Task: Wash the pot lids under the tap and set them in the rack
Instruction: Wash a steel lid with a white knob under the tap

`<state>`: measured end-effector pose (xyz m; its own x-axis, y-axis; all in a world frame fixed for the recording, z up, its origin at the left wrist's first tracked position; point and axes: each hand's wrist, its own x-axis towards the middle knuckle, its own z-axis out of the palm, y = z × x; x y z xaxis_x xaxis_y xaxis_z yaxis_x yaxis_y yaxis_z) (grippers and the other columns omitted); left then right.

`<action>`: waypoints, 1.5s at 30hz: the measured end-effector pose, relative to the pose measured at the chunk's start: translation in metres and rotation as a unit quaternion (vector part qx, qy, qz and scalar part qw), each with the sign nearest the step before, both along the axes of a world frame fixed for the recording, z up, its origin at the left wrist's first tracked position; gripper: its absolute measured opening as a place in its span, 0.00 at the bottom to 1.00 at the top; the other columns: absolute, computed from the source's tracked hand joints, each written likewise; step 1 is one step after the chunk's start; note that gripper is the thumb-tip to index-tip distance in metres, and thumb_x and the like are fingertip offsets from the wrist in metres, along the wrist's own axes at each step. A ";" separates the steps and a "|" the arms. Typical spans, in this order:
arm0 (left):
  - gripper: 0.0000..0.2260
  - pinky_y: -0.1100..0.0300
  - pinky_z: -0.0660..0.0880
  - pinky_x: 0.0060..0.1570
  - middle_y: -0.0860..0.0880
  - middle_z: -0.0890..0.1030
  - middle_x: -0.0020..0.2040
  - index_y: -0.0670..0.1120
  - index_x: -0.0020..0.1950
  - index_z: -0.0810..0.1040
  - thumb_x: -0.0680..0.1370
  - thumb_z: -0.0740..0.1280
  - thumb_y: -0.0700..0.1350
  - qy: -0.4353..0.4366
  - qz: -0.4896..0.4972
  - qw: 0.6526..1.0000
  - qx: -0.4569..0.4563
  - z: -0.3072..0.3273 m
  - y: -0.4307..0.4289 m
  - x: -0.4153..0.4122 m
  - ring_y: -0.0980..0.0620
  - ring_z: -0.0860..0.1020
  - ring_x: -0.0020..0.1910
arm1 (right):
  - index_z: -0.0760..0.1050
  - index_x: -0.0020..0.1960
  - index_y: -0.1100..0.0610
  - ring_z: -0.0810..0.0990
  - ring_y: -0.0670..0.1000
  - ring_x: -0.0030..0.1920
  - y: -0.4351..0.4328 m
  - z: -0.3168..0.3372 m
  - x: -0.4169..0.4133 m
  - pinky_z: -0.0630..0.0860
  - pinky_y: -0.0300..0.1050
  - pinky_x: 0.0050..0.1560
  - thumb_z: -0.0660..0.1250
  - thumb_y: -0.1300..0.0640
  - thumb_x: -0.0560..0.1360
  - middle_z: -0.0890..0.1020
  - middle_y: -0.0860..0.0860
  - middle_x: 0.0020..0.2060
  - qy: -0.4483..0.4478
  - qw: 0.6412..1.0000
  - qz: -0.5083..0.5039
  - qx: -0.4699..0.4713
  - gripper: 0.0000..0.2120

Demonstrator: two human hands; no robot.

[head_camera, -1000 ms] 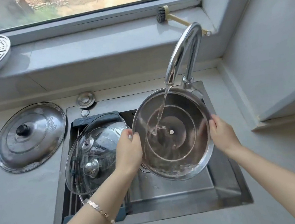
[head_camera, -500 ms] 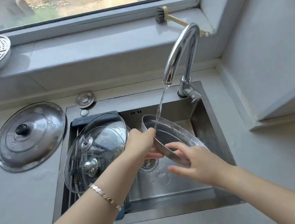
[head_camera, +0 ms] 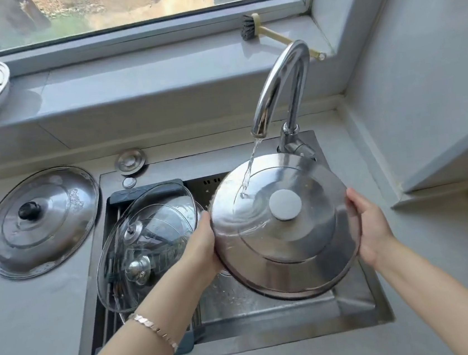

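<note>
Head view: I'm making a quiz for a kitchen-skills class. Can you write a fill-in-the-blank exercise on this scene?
1. The left hand and right hand hold the steel lid under water from the ____.
2. The glass lids lean in the rack on the sink's ____ side.
3. The black-knobbed lid lies flat on the ____.
Missing words: tap; left; counter.

We see through one camera only, worn on the head (a wide lens, so straight edges bow). It looks forward and steeply down, close over the sink, facing the window at the top; the left hand and right hand reach in from the bottom edge.
</note>
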<state>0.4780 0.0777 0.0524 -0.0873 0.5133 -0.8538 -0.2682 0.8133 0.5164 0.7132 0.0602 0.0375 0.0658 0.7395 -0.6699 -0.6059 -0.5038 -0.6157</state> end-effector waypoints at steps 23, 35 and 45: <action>0.17 0.51 0.68 0.52 0.44 0.77 0.44 0.42 0.47 0.74 0.81 0.49 0.49 0.393 0.055 0.879 0.263 0.045 0.027 -0.057 0.43 0.73 0.50 | 0.75 0.50 0.59 0.74 0.58 0.54 0.073 -0.016 -0.115 0.67 0.47 0.54 0.47 0.45 0.80 0.78 0.57 0.52 -0.376 0.919 0.112 -0.030 0.23; 0.18 0.52 0.68 0.62 0.45 0.74 0.53 0.43 0.53 0.74 0.81 0.52 0.55 0.178 0.009 0.979 0.103 0.007 0.051 0.007 0.47 0.71 0.53 | 0.74 0.45 0.58 0.75 0.54 0.46 0.038 0.016 0.000 0.70 0.47 0.48 0.53 0.46 0.79 0.78 0.53 0.43 -0.523 0.844 0.087 0.081 0.19; 0.22 0.57 0.66 0.36 0.48 0.73 0.30 0.45 0.33 0.70 0.78 0.56 0.60 0.401 -0.342 0.817 0.232 0.017 0.056 0.043 0.44 0.73 0.35 | 0.76 0.49 0.69 0.75 0.54 0.36 0.006 -0.078 0.006 0.72 0.44 0.40 0.57 0.56 0.79 0.78 0.60 0.35 -0.405 0.858 0.288 -0.130 0.16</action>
